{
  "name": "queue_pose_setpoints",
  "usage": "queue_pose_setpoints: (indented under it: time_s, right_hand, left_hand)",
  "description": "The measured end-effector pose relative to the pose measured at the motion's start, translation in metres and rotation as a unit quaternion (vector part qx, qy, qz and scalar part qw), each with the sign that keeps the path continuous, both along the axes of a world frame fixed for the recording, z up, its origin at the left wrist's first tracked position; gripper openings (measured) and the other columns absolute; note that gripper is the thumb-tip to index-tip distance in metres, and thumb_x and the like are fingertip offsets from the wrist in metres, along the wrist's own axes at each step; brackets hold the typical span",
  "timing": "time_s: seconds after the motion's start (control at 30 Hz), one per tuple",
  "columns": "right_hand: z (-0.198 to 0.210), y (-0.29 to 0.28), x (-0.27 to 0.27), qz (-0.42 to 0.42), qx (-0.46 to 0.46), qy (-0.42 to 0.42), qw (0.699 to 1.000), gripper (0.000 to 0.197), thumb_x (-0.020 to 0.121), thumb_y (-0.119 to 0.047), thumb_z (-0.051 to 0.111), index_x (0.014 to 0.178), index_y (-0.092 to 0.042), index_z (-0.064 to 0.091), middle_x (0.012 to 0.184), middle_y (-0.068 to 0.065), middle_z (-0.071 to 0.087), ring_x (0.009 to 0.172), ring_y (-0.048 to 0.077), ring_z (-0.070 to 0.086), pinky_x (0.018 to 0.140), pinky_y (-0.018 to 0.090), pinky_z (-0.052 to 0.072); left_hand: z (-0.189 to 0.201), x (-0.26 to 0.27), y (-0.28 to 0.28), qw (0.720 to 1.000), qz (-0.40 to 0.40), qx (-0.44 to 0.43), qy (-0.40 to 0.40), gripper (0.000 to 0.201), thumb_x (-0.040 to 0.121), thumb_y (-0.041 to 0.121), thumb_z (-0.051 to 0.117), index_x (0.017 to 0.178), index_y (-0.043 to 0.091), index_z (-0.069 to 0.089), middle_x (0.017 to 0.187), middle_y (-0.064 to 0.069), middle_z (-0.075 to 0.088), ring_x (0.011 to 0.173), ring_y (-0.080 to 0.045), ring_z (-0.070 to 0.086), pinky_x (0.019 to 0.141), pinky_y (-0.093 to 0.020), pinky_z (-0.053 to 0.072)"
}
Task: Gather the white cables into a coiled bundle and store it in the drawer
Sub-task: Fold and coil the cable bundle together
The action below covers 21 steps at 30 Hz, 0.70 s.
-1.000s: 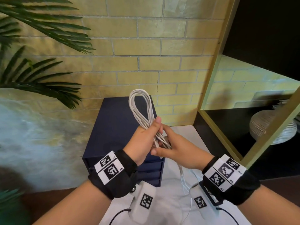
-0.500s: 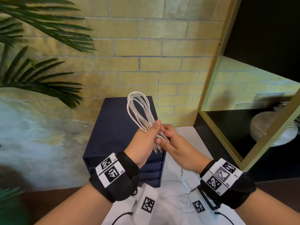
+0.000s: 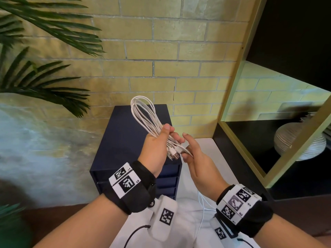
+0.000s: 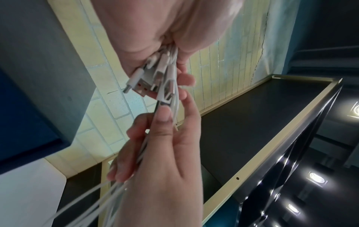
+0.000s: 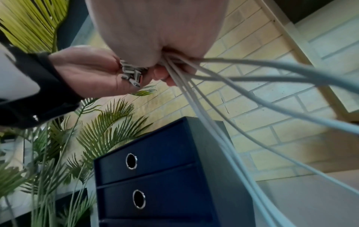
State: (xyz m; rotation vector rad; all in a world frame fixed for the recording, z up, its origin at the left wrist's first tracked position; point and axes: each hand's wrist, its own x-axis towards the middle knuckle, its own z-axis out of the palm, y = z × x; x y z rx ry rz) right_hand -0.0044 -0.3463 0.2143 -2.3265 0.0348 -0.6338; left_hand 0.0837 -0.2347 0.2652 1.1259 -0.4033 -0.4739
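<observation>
My left hand (image 3: pixel 157 145) grips a folded bundle of white cables (image 3: pixel 143 115) in the air above the dark blue drawer unit (image 3: pixel 125 140). The loops rise up and to the left of the fist. Several plug ends (image 3: pixel 174 155) stick out below it, also plain in the left wrist view (image 4: pixel 147 83). Just to the right, my right hand (image 3: pixel 195 158) holds the trailing strands (image 5: pixel 223 122) in its curled fingers; they hang down to the white table (image 3: pixel 206 144). The drawers (image 5: pixel 147 169) are all closed, each with a round pull hole.
A palm plant (image 3: pixel 44 83) fills the left side. A yellow brick wall (image 3: pixel 161 51) stands behind the drawer unit. On the right is a black shelf with a gold frame (image 3: pixel 232 86), holding a ribbed white vase (image 3: pixel 295 140).
My left hand has tilted the loops to the left. My right hand has slipped off the bundle and down along the loose strands. The plug ends now show below the left fist.
</observation>
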Motion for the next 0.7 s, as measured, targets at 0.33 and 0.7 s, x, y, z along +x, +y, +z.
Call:
queue_pose_setpoints:
  time_s: [0.33, 0.7]
  right_hand:
    - [-0.025, -0.024, -0.017, -0.028, -0.264, 0.034, 0.963, 0.107, 0.079, 0.008, 0.061, 0.148, -0.037, -0.007, 0.092, 0.004, 0.049, 0.051, 0.018, 0.046, 0.043, 0.034, 0.05]
    - [-0.013, -0.021, -0.016, -0.032, -0.235, 0.028, 0.971, 0.109, 0.075, 0.011, 0.064, 0.148, -0.032, -0.004, 0.093, 0.008, 0.059, 0.048, 0.021, 0.055, 0.043, 0.034, 0.053]
  left_hand:
    - [0.011, 0.022, 0.001, 0.988, 0.06, -0.085, 0.116, 0.026, 0.101, 0.024, 0.04, 0.082, 0.011, 0.051, 0.05, 0.005, 0.037, 0.049, -0.011, 0.044, 0.07, -0.032, 0.049]
    - [0.026, 0.019, 0.0, 0.989, 0.063, -0.098, 0.092, 0.026, 0.101, 0.025, 0.039, 0.081, 0.012, 0.051, 0.048, 0.007, 0.037, 0.048, -0.009, 0.042, 0.066, -0.028, 0.048]
